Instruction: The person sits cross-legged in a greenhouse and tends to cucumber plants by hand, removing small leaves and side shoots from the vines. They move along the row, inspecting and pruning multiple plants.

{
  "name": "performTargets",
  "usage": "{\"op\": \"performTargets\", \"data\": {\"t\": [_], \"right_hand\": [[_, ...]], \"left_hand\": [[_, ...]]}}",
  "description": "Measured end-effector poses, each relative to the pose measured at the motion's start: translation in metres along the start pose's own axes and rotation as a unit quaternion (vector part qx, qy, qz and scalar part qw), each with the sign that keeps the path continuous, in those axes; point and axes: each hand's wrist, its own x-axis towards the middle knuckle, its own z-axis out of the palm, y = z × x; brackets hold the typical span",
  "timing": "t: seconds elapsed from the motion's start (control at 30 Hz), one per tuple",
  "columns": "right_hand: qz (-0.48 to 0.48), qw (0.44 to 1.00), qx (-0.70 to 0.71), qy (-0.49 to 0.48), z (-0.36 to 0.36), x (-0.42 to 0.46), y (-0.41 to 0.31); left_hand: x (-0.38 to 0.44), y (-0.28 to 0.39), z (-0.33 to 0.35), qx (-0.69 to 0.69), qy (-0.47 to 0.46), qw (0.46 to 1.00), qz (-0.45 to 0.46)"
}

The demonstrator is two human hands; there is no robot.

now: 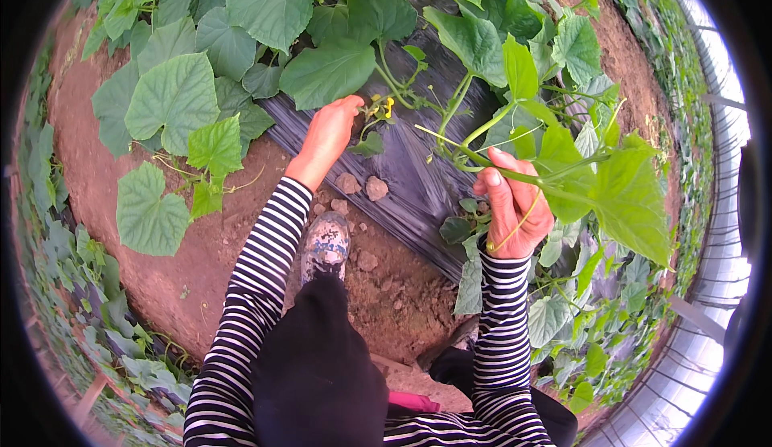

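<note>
A green vine stem (531, 177) of a cucumber-like plant runs between the thumb and fingers of my right hand (517, 206), with broad leaves (630, 191) on it to the right. A thin tendril crosses that palm. My left hand (330, 136) reaches to a side shoot with small yellow flowers (386, 107); its fingertips are partly hidden, and whether they grip the shoot I cannot tell. A large leaf (329, 73) hangs just above the left hand. Behind both hands lies dark plastic mulch film (410, 175).
Clods (377, 188) lie on the film's edge near my shoe (325, 242). Bare reddish soil (175, 290) runs along the left. More leafy vines (181, 97) spread at the upper left, with further rows at both sides. A translucent greenhouse wall (681, 374) curves along the right.
</note>
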Motion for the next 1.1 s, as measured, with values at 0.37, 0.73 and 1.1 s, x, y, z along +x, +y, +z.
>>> {"op": "performTargets", "data": {"t": [0.37,0.73,1.1], "right_hand": [[-0.044,0.996,-0.070,-0.019,-0.005,0.000,-0.018],[-0.039,0.997,-0.065,-0.023,-0.004,-0.005,-0.017],[-0.007,0.996,-0.080,-0.048,-0.011,-0.010,-0.011]], "left_hand": [[0.043,-0.014,0.058,0.261,-0.087,0.955,0.115],[0.044,-0.022,0.068,0.311,-0.108,0.931,0.156],[-0.062,-0.018,-0.042,0.284,-0.394,0.874,0.032]]}}
